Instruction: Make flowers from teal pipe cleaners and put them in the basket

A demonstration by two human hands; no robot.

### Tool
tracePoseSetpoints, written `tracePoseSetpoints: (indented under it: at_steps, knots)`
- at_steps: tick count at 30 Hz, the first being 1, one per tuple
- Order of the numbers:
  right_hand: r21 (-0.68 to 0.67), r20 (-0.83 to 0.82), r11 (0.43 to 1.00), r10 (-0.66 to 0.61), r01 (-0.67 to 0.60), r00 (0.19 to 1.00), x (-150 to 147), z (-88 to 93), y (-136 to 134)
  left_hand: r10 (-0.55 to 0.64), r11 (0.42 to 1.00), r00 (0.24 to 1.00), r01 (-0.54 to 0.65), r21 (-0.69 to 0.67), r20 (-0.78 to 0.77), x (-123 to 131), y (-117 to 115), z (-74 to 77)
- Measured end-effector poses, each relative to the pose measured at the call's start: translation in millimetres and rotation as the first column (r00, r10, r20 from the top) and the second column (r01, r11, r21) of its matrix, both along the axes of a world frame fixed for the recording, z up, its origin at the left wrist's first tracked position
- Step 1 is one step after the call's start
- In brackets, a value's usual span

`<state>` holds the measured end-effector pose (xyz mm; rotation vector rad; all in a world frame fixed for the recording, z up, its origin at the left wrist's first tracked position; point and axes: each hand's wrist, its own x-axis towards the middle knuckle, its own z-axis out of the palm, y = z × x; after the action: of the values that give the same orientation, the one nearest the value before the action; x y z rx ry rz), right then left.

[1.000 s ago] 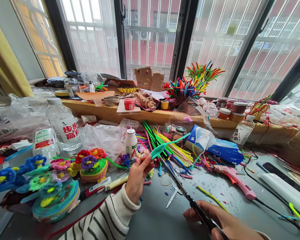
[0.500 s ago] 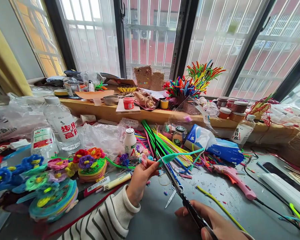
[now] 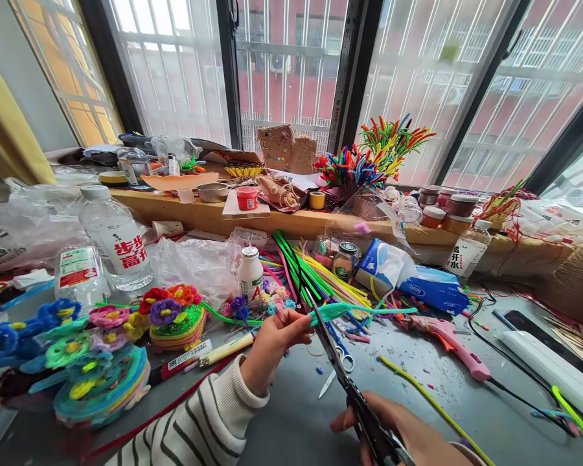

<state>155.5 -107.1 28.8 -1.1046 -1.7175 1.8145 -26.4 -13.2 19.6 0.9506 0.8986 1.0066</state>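
Between thumb and fingers, my left hand (image 3: 279,346) pinches one end of a turquoise pipe cleaner (image 3: 342,310), which is flattened and wide near the hand and thin toward its right end. My right hand (image 3: 386,427) grips a pair of black-handled scissors (image 3: 340,372). Their long blades point up and away, crossing the pipe cleaner just right of my left fingertips. Whether the blades have cut into it I cannot tell. Below them on the table lies a smaller pair of scissors (image 3: 337,373) with white handles.
Pipe-cleaner flowers (image 3: 85,353) stand at the left beside water bottles (image 3: 119,243). Bundled pipe cleaners (image 3: 315,272), a small white bottle (image 3: 251,275) and a tissue pack (image 3: 432,290) lie behind my hands. A pink glue gun (image 3: 459,349) with a cord and a yellow pipe cleaner (image 3: 434,408) are at the right.
The turquoise pipe cleaner's free end has swung down and to the right. The scissors have shifted slightly left at the handles, and the whole view has moved a little.
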Motion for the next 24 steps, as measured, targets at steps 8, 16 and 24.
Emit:
tracePoseSetpoints:
  at_steps: [8, 16, 24]
  knots:
    - [0.03, -0.192, 0.994, -0.095, 0.103, 0.977, 2, -31.9, -3, -0.028, 0.999, 1.0, 0.029, -0.025, 0.008, 0, -2, 0.6]
    - [-0.05, -0.382, 0.999, -0.006, -0.015, 0.924, 4, -58.4, 0, -0.005, 1.0, 1.0, 0.005, 0.014, -0.029, 2, -4, -2.6]
    - [-0.065, -0.218, 0.995, -0.09, 0.078, 0.972, -8, -39.0, -6, 0.043, 0.999, 0.99, -0.046, -0.016, -0.133, 2, -5, 3.1]
